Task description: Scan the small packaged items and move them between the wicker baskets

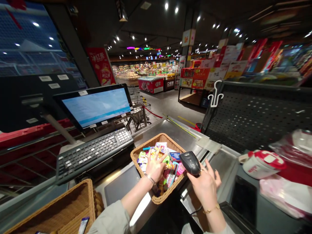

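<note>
A brown wicker basket (168, 196) full of small colourful packets (174, 156) sits on the checkout counter in front of me. My left hand (155, 167) reaches into it with fingers spread over the packets; whether it touches or grasps any of them I cannot tell. At the basket's right rim, my right hand (204, 185) is closed around a black handheld barcode scanner (190, 163). The scanner's head lies above the rim, and most of its grip is hidden by the hand.
A second wicker basket (91, 198) with a few packets stands at lower left. Behind it are a keyboard (95, 152) and a monitor (97, 105). To the right lie a dark phone-like slab (244, 198), a red-and-white container (264, 164) and a perforated black panel (258, 113).
</note>
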The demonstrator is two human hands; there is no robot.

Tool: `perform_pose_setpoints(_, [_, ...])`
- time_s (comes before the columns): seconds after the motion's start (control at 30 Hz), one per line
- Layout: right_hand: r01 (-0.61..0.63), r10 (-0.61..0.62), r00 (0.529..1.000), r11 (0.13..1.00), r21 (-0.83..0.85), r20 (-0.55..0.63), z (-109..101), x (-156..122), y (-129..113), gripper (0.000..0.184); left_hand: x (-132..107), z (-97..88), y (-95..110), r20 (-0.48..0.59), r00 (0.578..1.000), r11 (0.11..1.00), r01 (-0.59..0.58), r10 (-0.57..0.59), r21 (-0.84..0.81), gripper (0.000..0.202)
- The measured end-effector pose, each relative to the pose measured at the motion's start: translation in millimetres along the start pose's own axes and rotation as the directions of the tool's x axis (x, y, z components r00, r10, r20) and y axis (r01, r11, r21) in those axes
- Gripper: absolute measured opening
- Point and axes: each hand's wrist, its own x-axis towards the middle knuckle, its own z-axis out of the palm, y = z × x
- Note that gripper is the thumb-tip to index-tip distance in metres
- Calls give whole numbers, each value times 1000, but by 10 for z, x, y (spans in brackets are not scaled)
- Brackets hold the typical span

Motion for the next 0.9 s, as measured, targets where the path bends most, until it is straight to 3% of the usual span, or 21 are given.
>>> perform_pose_setpoints(0.27, [-12,11,1000,999,-47,-27,-95,-23,96,44,145,265,260,45,998,999,48,-48,-16,13])
perform_pose_setpoints(0.53, [-15,15,1000,998,-56,4,-144,-36,198,40,307,516,489,40,986,986,165,-164,-25,22])
perform_pose_setpoints(0.7, [3,-2,1000,998,-59,16,-139,-18,186,40,309,324,500,40,972,972,234,-233,-31,15])
perform_pose_setpoints(0.9, [59,-59,998,998,-5,35,-13,28,-15,43,140,-59,395,31,936,935,348,-351,64,30])
